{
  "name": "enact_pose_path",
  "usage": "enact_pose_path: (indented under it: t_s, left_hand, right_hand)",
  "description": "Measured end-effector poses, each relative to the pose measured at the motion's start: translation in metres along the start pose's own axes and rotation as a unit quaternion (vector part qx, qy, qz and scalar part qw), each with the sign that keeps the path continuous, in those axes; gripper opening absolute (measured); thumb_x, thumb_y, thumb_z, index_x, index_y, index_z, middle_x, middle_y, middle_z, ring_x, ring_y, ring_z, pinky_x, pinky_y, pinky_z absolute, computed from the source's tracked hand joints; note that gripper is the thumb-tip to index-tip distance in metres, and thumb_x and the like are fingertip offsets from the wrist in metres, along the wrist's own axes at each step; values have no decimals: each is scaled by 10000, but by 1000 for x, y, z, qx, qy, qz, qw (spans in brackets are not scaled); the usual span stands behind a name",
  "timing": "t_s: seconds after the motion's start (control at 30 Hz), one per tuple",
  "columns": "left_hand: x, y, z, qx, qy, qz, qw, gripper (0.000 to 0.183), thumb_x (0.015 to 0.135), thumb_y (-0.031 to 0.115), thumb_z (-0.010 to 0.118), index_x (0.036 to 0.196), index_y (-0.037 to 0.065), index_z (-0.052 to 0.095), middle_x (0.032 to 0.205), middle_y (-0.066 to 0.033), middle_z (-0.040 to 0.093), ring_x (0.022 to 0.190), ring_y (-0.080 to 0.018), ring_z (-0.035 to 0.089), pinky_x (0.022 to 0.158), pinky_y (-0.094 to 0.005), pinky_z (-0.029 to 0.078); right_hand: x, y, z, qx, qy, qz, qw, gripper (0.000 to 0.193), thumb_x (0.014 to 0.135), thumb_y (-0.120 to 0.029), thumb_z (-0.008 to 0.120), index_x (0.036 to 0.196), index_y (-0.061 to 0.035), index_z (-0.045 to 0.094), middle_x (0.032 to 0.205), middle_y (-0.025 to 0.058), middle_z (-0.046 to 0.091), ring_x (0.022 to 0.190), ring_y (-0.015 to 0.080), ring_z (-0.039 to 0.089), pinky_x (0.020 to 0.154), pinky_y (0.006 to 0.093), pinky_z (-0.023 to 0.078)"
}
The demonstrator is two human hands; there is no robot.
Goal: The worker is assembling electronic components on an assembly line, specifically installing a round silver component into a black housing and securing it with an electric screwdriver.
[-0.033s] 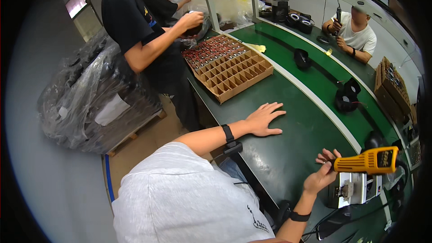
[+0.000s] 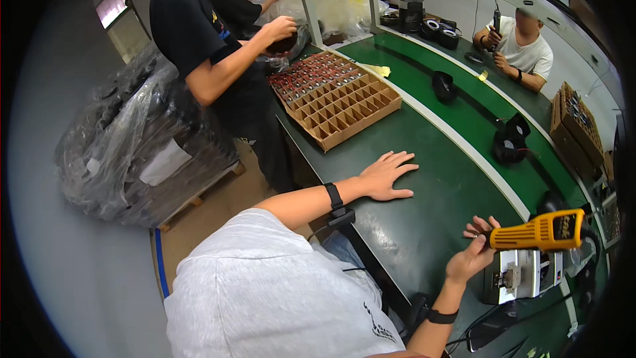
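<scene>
My left hand lies flat on the dark green tabletop, fingers spread and holding nothing. To the right, my right hand has its thumb and curled fingers around the narrow black end of a yellow handheld power tool. The tool is held roughly level above the table, its slotted yellow body pointing right. Part of the grip is hidden behind the thumb. Below the tool stands a small white and grey device with a metal fitting on its near side.
A cardboard divider tray holds several small parts with red wires. Black fan-like housings sit on the green conveyor. Co-workers stand at the far left; another person sits across. A plastic-wrapped pallet load stands left. Cables lie near my right forearm.
The yellow tool and my right hand have shifted very slightly upward in the picture. My left hand stays flat on the table.
</scene>
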State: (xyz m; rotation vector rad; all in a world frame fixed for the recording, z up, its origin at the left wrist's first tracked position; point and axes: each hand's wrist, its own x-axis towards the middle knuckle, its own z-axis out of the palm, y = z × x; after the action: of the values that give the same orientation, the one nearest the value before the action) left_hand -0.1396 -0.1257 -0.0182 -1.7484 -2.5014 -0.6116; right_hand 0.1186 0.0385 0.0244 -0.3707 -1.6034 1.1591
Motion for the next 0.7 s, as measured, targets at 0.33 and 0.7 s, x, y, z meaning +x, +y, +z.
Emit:
enact_pose_path:
  t_s: [0.33,0.7]
  left_hand:
    - [1,2,0,44,-21,-11,999,798,947,643,558,1568,169,398,1664,-179,290,1554,-356,233,1257,-562,152]
    - [14,5,5,65,-35,-21,997,820,953,694,486,1588,188,369,1671,-168,285,1561,-349,224,1261,-575,123]
  right_hand:
    - [43,19,60,25,-15,-31,999,332,1088,-218,461,1311,12,549,1109,94,679,887,144,631,752,266,509]
    - [69,96,104,-35,55,-12,998,443,1052,-275,590,1346,54,554,929,98,668,705,157,587,614,269,470]
